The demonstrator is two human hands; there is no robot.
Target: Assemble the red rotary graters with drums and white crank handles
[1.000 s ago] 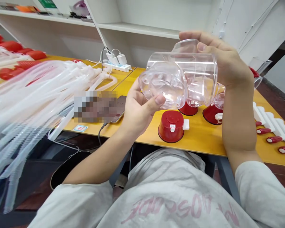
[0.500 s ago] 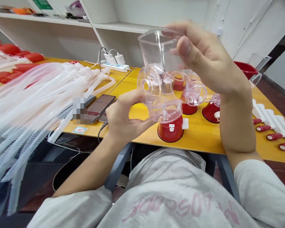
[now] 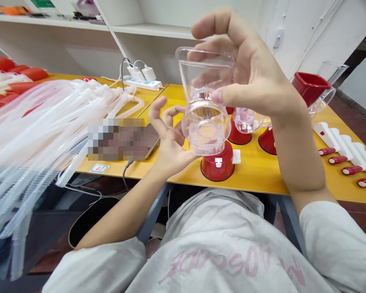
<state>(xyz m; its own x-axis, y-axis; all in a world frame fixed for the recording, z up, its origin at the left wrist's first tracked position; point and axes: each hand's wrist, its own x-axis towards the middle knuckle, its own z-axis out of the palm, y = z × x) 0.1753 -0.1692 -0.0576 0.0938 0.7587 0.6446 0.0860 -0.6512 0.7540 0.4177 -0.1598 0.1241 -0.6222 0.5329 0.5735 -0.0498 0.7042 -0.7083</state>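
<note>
A clear plastic housing [image 3: 207, 138], with a wide flared hopper above a round chamber, is up in front of me over the table. It looks like the body of a hand-cranked grater. My right hand [image 3: 253, 73] grips the hopper, thumb on the near side and fingers around the back. Beside the chamber, my left hand [image 3: 172, 144] has its fingers spread apart, with the thumb at the housing's lower edge. A perforated metal band shows through the clear plastic. Below stands a red round base [image 3: 217, 167] with a white tab at its side.
More red bases [image 3: 266, 140] with clear housings stand behind to the right. White crank arms with red knobs [image 3: 352, 170] lie in a row at the right. A red hopper [image 3: 311, 87] is farther back. Bagged parts [image 3: 57, 118] heap at the left, near a power strip [image 3: 143, 82].
The clear housing has turned, so its round chamber now faces me. My left fingers have come away from it and spread. My right hand has shifted its grip on the hopper.
</note>
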